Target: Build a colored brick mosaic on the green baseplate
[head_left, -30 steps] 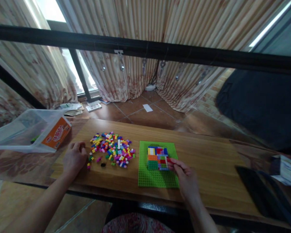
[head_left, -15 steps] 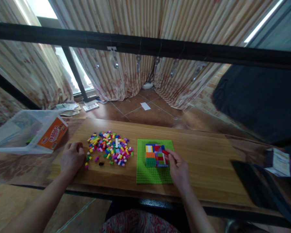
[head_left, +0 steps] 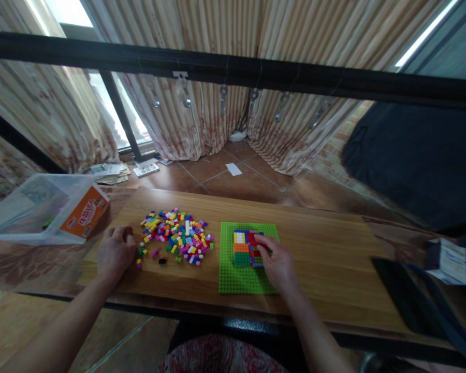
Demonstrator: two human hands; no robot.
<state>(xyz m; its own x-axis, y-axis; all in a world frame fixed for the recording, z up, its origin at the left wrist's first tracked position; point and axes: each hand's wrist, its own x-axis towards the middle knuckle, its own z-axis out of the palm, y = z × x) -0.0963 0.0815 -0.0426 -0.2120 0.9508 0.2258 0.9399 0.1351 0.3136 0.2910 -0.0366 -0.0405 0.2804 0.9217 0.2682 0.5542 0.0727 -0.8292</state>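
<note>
My right hand (head_left: 279,261) is closed in a pinch over the built block of toy bricks (head_left: 241,248), with a red brick (head_left: 253,239) at its fingertips. The block has green, orange, white, yellow and blue bricks, and my fingers hide its right part. It stands on a green studded baseplate (head_left: 227,277). My left hand (head_left: 114,251) rests on the table left of a loose pile of coloured bricks (head_left: 178,235). Its fingers are curled in, and whatever may be in them is hidden.
The wooden table (head_left: 326,259) runs across the view. A clear plastic box (head_left: 34,207) with an orange label stands at the left. At the right end lie a dark flat object (head_left: 402,295) and a white and blue packet (head_left: 452,261). A black bar (head_left: 217,67) crosses above.
My right hand has moved a little left and away from me, taking the red brick from the block's right edge onto its top. My left hand has stayed put.
</note>
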